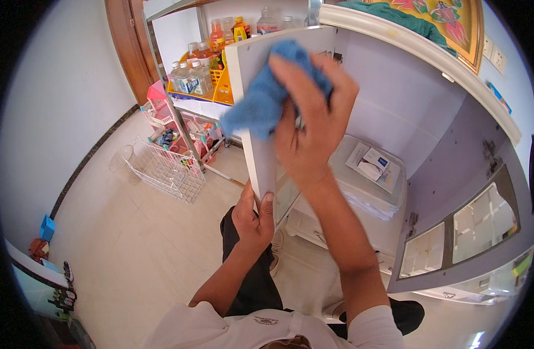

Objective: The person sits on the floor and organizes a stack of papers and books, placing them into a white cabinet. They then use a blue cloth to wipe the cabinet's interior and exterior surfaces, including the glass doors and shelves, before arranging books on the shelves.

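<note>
A blue cloth (267,96) is bunched in my right hand (310,118), which is slightly blurred. The cloth lies against the upper part of an opened cabinet door (245,78) and hangs over its white edge. Lower on the same door, my left hand (256,218) grips the edge, with the thumb on the inner face. Behind the door, the cabinet interior (398,91) holds a clear plastic box (367,196) with papers in it and booklets (371,163) on its lid.
A second cabinet door with glass panes (459,237) stands open at the right. Left of the cabinet is a metal shelf with bottles (195,78) in a yellow basket (223,87). A white wire basket (171,174) sits on the floor. Green fabric (398,22) lies on the cabinet top.
</note>
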Motion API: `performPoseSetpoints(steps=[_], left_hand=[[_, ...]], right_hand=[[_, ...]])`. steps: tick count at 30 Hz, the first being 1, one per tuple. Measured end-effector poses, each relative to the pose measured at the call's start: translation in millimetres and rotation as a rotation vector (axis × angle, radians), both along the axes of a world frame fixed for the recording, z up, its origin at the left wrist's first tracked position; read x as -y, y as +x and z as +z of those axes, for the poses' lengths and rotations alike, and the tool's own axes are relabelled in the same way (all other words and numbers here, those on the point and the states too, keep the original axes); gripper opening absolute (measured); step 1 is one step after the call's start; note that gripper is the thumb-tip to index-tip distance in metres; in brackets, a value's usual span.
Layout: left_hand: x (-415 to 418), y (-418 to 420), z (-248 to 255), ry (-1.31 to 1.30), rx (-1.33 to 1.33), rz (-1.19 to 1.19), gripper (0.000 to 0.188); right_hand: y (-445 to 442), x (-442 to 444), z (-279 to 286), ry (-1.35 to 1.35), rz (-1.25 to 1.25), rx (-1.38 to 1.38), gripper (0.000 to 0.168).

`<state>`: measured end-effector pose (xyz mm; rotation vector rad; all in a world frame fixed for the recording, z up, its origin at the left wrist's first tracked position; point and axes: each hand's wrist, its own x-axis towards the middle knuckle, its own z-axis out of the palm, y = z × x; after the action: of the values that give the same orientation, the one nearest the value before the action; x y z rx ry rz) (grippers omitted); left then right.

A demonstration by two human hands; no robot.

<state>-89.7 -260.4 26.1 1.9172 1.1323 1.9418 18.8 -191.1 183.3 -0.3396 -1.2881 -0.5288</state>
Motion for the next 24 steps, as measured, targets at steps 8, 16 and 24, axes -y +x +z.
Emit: performPoseSetpoints(steps=[8,16,24], left_hand=[[-6.2,2.4,-10.7,0.062,-0.032,0.064,0.039],[-5.9,-0.3,-3.9,0.084,-0.014,0.002,0.043],[-7.2,2.0,-8.0,0.078,-0.008,0.005,0.041]], right_hand=[[49.8,-64.6,47.2,-0.198,0.066,-0.155,0.037],[0.1,-7.1,76.5,0.251,0.154,0.358,0.032],[28.8,-55.0,29.0,0.063,0.083,-0.015,0.031]])
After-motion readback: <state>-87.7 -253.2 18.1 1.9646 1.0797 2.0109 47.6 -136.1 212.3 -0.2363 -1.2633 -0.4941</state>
